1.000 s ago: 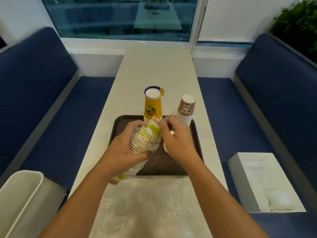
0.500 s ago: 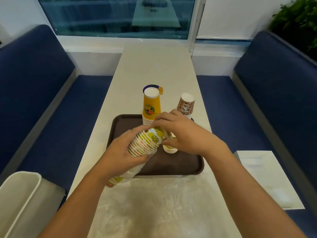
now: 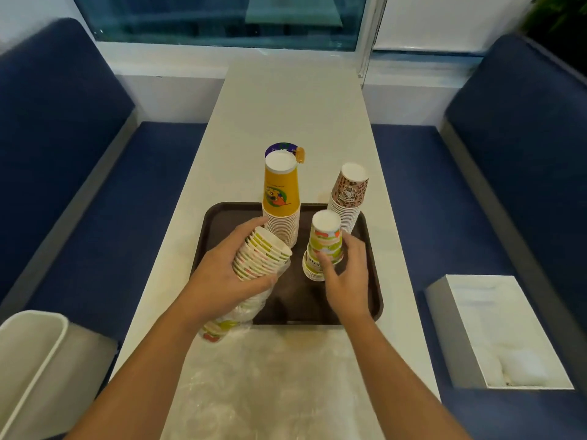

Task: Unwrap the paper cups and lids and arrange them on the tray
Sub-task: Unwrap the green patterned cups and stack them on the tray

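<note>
A dark brown tray [image 3: 371, 300] lies on the white table. On it stand a tall yellow cup stack [image 3: 281, 198], a brown patterned stack [image 3: 347, 195] at the back right, and a short green-and-orange stack [image 3: 325, 239] upside down in the middle. My right hand [image 3: 344, 274] grips the lower part of that short stack. A tilted sleeve of lime-patterned cups [image 3: 262, 254] rests in my left hand [image 3: 228, 274], its open end pointing right and its lower half inside clear plastic wrap [image 3: 238, 315] over the tray's front left edge.
Crumpled clear plastic [image 3: 270, 385] covers the near end of the table. A white bin [image 3: 28, 360] stands at lower left and a white box [image 3: 498, 331] sits on the blue bench to the right. A purple-rimmed lid [image 3: 279, 147] peeks out behind the yellow stack.
My right hand pulled a batch of cups off the sleeve's end and set it upside down on the tray. The left hand kept the sleeve, now shorter.
</note>
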